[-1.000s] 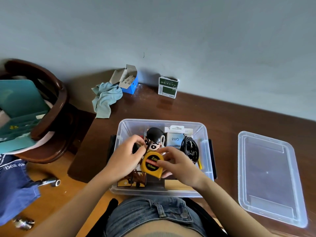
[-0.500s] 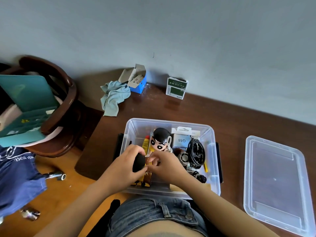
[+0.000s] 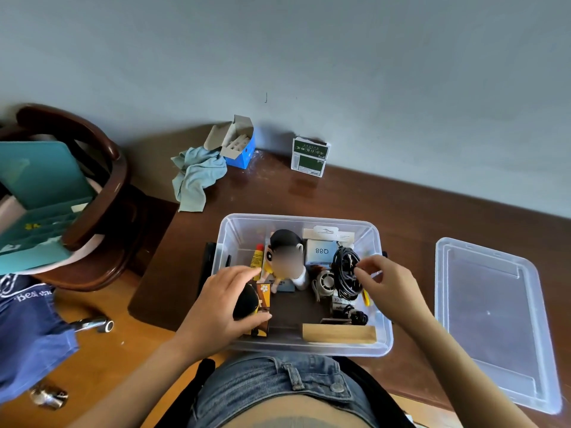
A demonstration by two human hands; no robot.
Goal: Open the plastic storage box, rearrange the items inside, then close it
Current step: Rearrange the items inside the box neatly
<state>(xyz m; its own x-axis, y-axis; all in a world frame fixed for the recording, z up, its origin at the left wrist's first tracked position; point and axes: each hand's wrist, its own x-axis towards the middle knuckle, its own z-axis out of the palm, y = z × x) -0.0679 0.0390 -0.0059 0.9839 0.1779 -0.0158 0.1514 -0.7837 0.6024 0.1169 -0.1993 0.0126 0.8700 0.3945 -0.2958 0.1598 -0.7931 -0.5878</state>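
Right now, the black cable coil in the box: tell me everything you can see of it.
The black cable coil is a thin, rubbery-looking cord wound into a loose oval bundle, cinched near the top by what looks like a pale tie. It stands roughly on edge in the right part of the clear storage box, close to the right wall, beside the white round gadget and below the Q88 carton. The right hand pinches its right edge with the fingertips. Its plugs are hidden.

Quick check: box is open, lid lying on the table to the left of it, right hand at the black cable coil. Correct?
Not quite. The head view shows the lid lying on the table to the right of the box, not the left. The rest holds: the box is open and the right hand is at the black cable coil, its fingers on it.
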